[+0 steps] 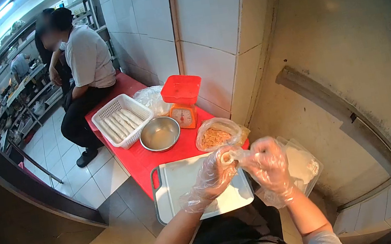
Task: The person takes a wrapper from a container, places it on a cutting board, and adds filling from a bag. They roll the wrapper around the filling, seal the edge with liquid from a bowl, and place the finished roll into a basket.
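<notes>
Lower centre of frame: left hand (212,173) and right hand (267,164), both in thin crinkled clear gloves, fingers pinched shut on a small pale roll (228,156) held between them above the white rectangular cutting board (185,185). The roll's filling is hidden by the fingers. Just above, an open clear bag of brownish shreds (215,136). Centre: round steel bowl (159,133), red scale (182,101), white slotted basket (121,120) holding pale cylinders. Upper left, a seated person (85,73).
</notes>
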The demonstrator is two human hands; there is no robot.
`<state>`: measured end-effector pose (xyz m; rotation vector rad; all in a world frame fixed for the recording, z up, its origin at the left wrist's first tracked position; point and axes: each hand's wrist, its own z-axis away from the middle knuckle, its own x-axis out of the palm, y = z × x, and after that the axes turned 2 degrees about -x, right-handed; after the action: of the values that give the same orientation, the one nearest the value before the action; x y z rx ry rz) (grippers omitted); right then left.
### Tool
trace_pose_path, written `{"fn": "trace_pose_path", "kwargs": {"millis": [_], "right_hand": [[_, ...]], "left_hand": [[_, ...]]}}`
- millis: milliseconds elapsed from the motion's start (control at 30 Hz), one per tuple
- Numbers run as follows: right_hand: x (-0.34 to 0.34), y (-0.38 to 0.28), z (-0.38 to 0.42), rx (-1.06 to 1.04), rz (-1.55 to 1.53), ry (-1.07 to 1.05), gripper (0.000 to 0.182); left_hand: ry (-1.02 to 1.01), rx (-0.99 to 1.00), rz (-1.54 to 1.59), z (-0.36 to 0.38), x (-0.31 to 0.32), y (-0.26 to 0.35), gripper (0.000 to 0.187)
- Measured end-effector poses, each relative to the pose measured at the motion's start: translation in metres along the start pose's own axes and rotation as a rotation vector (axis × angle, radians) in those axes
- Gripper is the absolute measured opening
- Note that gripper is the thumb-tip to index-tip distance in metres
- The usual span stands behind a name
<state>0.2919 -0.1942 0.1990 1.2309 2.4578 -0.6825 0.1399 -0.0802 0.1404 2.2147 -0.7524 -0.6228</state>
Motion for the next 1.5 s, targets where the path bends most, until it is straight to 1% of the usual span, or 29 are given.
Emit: {"fn": "trace_pose_path", "kwargs": {"millis": [33, 67, 133, 200, 233, 333, 433, 533, 600, 633, 700, 733, 833, 867, 933, 1033, 1133, 1233, 1267, 1333, 1367, 1433, 1467, 1500], "right_hand": [[0.003, 0.004, 0.012, -0.022, 0.041, 0.057, 0.027], [0.007, 0.011, 0.027, -0.089, 0.104, 0.032, 0.038], [0.009, -0.005, 0.022, -0.047, 0.206, -0.05, 0.044], [0.012, -0.011, 0.024, 0.001, 0.271, -0.145, 0.052], [0.013, -0.012, 0.022, -0.003, 0.281, -0.143, 0.051], [0.014, -0.011, 0.017, -0.009, 0.285, -0.128, 0.049], [0.015, -0.008, 0.015, -0.009, 0.255, -0.117, 0.044], [0.012, -0.004, 0.007, -0.029, 0.206, -0.174, 0.038], [0.008, 0.003, 0.005, -0.031, 0.144, -0.243, 0.036], [0.007, 0.006, 0.008, 0.079, -0.017, -0.177, 0.036], [0.005, 0.009, 0.016, 0.298, -0.34, -0.05, 0.035], [-0.003, 0.007, 0.011, 0.355, -0.356, -0.084, 0.035], [0.006, 0.007, 0.019, 0.273, -0.23, -0.137, 0.034], [0.008, 0.005, 0.022, 0.312, -0.277, -0.149, 0.034], [0.003, 0.003, 0.016, 0.231, -0.19, -0.179, 0.034], [0.003, 0.004, 0.014, 0.145, -0.073, -0.205, 0.032], [0.001, 0.002, 0.01, 0.125, -0.017, -0.231, 0.029], [0.002, 0.002, 0.007, 0.095, 0.027, -0.228, 0.026], [0.003, 0.002, 0.007, 0.08, 0.044, -0.222, 0.025], [0.0, 0.007, 0.007, 0.103, -0.034, -0.273, 0.029], [-0.001, 0.011, 0.008, 0.112, -0.073, -0.296, 0.031], [-0.001, 0.022, 0.017, 0.276, -0.427, -0.156, 0.044], [0.002, 0.027, 0.023, 0.356, -0.603, -0.087, 0.051], [0.007, 0.029, 0.028, 0.395, -0.616, -0.112, 0.058]], "left_hand": [[-0.023, -0.025, 0.036, -0.003, 0.0, -0.001, 0.051], [-0.009, -0.021, 0.109, -0.003, 0.002, -0.002, 0.051], [0.015, -0.018, 0.262, -0.001, 0.008, -0.003, 0.05], [0.076, 0.015, 0.148, 0.004, 0.015, -0.006, 0.047], [0.11, 0.033, 0.089, 0.005, 0.016, -0.008, 0.046], [-0.012, -0.11, 0.17, 0.004, 0.013, -0.018, 0.042], [-0.038, -0.011, 0.001, 0.001, 0.007, -0.004, 0.04], [-0.049, -0.099, -0.029, 0.004, 0.01, -0.014, 0.041], [0.047, 0.044, -0.092, 0.004, 0.01, -0.008, 0.042], [0.094, 0.116, -0.125, 0.003, 0.009, -0.003, 0.043], [0.04, -0.164, 0.045, -0.001, 0.007, 0.008, 0.048], [0.015, -0.306, 0.133, -0.001, 0.006, 0.011, 0.051], [0.006, -0.04, -0.031, -0.009, 0.006, 0.004, 0.056], [-0.007, -0.022, -0.028, -0.011, 0.006, 0.004, 0.057], [-0.028, 0.011, -0.023, -0.011, 0.005, 0.006, 0.058], [-0.055, -0.008, -0.055, -0.01, 0.001, 0.008, 0.058], [0.01, 0.134, -0.078, -0.008, 0.004, -0.001, 0.059], [-0.049, 0.09, -0.05, -0.008, 0.003, -0.005, 0.061], [-0.037, 0.1, -0.076, -0.009, 0.003, -0.004, 0.06], [-0.012, 0.126, -0.128, -0.013, 0.004, 0.0, 0.06], [-0.011, 0.095, -0.124, -0.013, 0.004, 0.001, 0.059], [-0.011, 0.033, -0.118, -0.013, 0.004, 0.006, 0.057], [-0.005, -0.115, 0.031, -0.015, 0.005, 0.012, 0.057], [0.0, -0.262, 0.182, -0.017, 0.006, 0.021, 0.056]]}}
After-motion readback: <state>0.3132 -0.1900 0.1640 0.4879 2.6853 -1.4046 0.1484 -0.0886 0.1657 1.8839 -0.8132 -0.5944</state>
